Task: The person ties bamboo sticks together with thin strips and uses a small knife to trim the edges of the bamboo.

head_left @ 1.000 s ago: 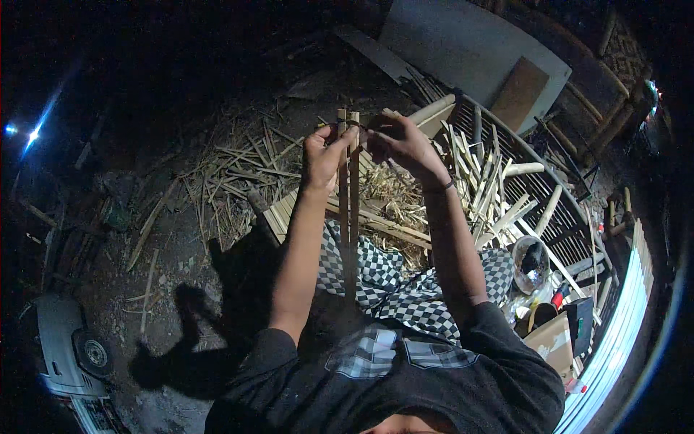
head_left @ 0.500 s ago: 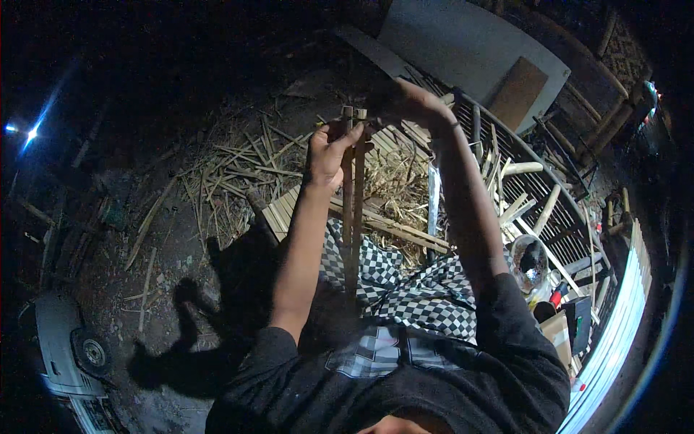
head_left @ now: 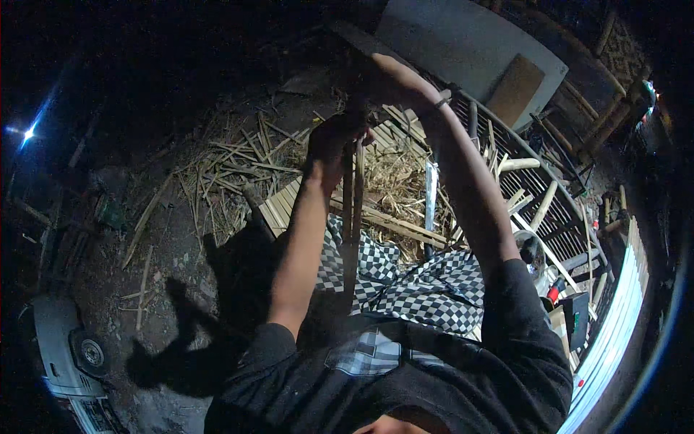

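Two long, narrow bamboo strips (head_left: 352, 224) stand side by side in front of me, their lower ends coming down over my checkered trousers (head_left: 434, 293). Near their top ends, my left hand (head_left: 334, 143) is closed around them, mostly in shadow. Just above and slightly to the right is my right hand (head_left: 394, 79), bent over the strip tops. Its fingers are lost in the dark, so what they hold, if anything, cannot be made out. A bright, narrow upright metal piece (head_left: 431, 192) stands to the right, beyond my knees.
Loose bamboo offcuts (head_left: 238, 170) litter the ground ahead left, and pale shavings (head_left: 394, 177) lie beyond my lap. A slatted bamboo frame (head_left: 557, 210) runs along the right, near corrugated sheets (head_left: 614, 347). A vehicle (head_left: 61, 347) stands at lower left.
My right hand has moved a little left and up, over the strip tops. The left hand has turned darker in its shadow and now covers the strips' upper ends.
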